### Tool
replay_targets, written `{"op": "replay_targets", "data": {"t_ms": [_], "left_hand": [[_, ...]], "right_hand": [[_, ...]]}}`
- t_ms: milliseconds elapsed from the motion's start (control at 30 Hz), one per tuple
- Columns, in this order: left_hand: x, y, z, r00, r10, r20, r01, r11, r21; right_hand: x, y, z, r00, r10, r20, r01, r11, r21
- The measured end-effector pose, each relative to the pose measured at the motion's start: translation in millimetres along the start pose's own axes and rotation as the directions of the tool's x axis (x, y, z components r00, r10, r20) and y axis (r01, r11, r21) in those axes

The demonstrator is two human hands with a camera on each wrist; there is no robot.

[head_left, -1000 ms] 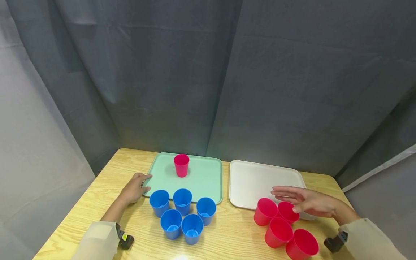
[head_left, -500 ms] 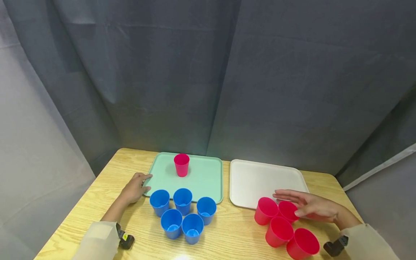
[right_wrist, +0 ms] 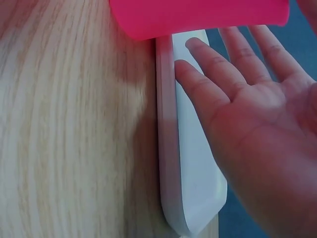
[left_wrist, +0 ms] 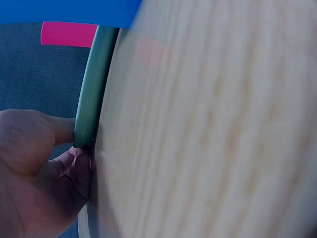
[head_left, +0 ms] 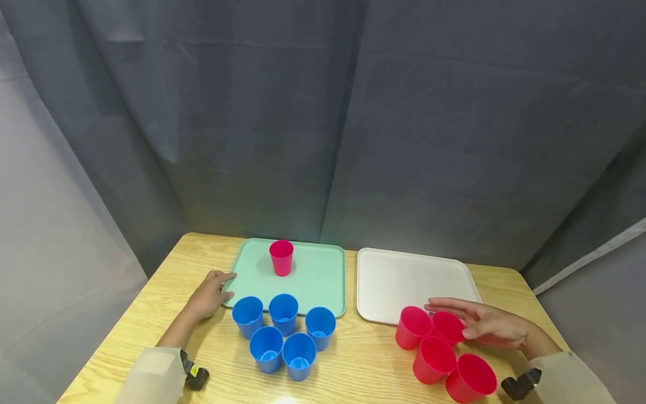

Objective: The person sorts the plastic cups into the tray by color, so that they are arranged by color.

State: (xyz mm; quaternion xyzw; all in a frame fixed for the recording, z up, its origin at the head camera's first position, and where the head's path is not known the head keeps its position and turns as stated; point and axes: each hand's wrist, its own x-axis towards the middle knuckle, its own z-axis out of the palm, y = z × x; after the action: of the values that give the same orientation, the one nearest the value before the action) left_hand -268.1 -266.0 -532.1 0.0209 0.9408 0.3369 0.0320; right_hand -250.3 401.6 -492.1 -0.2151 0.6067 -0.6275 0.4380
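From where I stand, broad lane over bare table [head_left: 360, 365] between five blue cups [head_left: 284, 324] and four red cups [head_left: 438, 349] | slim gap between green tray [head_left: 320, 275] and white tray [head_left: 398, 278] | lone red cup [head_left: 281, 260] obstructs green tray, wider room on its white-tray side | right hand [head_left: 492, 325] and red cups crowd white tray's near corner | curtain [head_left: 323, 140] closes the back

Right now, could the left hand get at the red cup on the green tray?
Probably yes: the left hand touches the green tray at its left edge, and nothing stands between hand and red cup.
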Motion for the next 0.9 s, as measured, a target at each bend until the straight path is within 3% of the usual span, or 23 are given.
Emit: {"op": "replay_targets", "data": {"t_ms": [200, 433, 567, 700, 900], "left_hand": [[-1.0, -2.4, 1.1, 1.0, 0.005, -0.004, -0.005, 1.0, 0.007], [-0.9, -2.8, 0.5, 1.0, 0.005, -0.007, -0.005, 1.0, 0.021], [-0.8, -3.2, 1.4, 1.0, 0.001, -0.007, -0.001, 1.0, 0.019], [-0.4, -2.3, 1.2, 1.0, 0.005, -0.005, -0.005, 1.0, 0.015], [-0.9, 1.6, -0.3, 1.0, 0.009, -0.005, -0.009, 1.0, 0.017]], "right_hand": [[-0.7, 0.9, 0.4, 1.0, -0.007, 0.006, 0.006, 1.0, 0.017], [1.3, 6.5, -5.2, 0.982, -0.102, 0.158, 0.087, 0.991, 0.103], [0.9, 9.1, -7.2, 0.971, -0.126, 0.204, 0.101, 0.987, 0.128], [-1.5, 7.2, -5.3, 0.98, -0.087, 0.178, 0.068, 0.992, 0.106], [-3.4, 4.1, -3.0, 0.998, 0.011, 0.055, -0.012, 1.0, 0.016]]}}
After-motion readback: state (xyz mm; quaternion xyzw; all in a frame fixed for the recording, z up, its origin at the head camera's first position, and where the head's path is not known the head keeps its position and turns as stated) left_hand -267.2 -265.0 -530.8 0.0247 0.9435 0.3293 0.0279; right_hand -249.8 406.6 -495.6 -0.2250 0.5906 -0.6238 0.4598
